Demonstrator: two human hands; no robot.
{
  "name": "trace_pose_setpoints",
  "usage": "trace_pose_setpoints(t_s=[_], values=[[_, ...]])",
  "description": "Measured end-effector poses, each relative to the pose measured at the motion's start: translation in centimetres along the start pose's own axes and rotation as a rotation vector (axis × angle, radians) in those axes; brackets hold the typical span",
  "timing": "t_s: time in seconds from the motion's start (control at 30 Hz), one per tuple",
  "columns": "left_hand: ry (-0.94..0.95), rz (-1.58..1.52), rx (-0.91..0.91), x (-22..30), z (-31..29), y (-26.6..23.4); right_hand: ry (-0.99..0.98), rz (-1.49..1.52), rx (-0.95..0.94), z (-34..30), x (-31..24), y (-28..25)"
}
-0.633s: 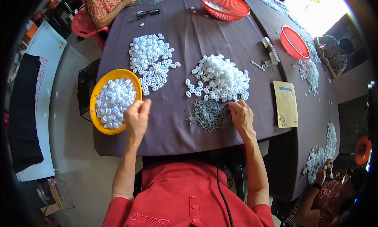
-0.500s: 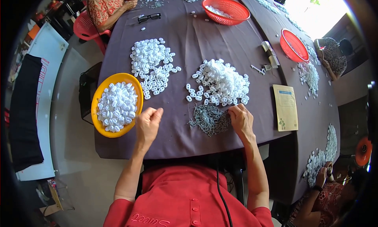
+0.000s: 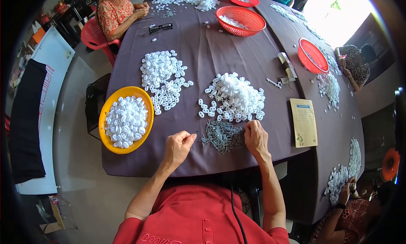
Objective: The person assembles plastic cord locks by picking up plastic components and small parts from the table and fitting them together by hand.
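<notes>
Facing a table spread with a purple-grey cloth [image 3: 192, 53], we have both bare hands above its near edge. Our left hand [image 3: 178, 149] is closed, fingers curled in and thumb laid along the forefinger, over cloth between the yellow plate [image 3: 102, 127] and the grey pins [image 3: 223, 138]; we cannot tell whether anything is pinched inside it. Our right hand [image 3: 256, 139] is bent downward at the right edge of the pins, its fingertips hidden from us, so we cannot tell whether it grips one. The pins lie in a loose, tangled heap between our two hands, nearer the right. Just beyond them we note a mound of white oval pieces [image 3: 237, 96], a few scattered at its left side; the pieces that show their faces have two holes. A flatter spread of like pieces [image 3: 163, 72] lies farther left, and more fill the plate at the table's left edge. To the right of our right hand, well apart, we record a tan packet [image 3: 303, 123] lying flat. Farther back are black-framed glasses [image 3: 160, 27] and a red basket [image 3: 253, 29] partly filled with white pieces. At upper left, a co-worker in an orange patterned top [image 3: 112, 17] is seated by the table.
</notes>
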State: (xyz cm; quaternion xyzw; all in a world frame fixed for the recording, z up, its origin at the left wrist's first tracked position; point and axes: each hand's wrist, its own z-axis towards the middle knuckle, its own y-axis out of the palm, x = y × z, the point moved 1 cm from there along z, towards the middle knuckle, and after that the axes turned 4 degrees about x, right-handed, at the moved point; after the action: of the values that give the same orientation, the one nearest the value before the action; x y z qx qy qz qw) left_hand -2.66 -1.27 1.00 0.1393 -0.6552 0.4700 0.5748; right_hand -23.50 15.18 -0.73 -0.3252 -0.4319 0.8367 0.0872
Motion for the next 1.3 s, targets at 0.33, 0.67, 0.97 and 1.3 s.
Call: trace_pose_setpoints(t_s=[0.33, 0.67, 0.97, 1.3], values=[[0.101, -0.026, -0.025, -0.9, 0.8, 2.3, 0.176, 0.279, 0.141, -1.1, 1.1, -0.9], [0.265, 0.083, 0.070, -0.9, 7.6, 4.8, 0.291, 0.464, 0.223, -2.7, 1.0, -0.7], [0.339, 0.337, 0.026, 1.6, 10.4, 9.9, 0.308, 0.506, 0.237, -2.7, 1.1, -0.6], [0.112, 0.510, -0.108, 2.4, 11.5, 11.5, 0.290, 0.482, 0.246, -2.5, 1.1, -0.5]])
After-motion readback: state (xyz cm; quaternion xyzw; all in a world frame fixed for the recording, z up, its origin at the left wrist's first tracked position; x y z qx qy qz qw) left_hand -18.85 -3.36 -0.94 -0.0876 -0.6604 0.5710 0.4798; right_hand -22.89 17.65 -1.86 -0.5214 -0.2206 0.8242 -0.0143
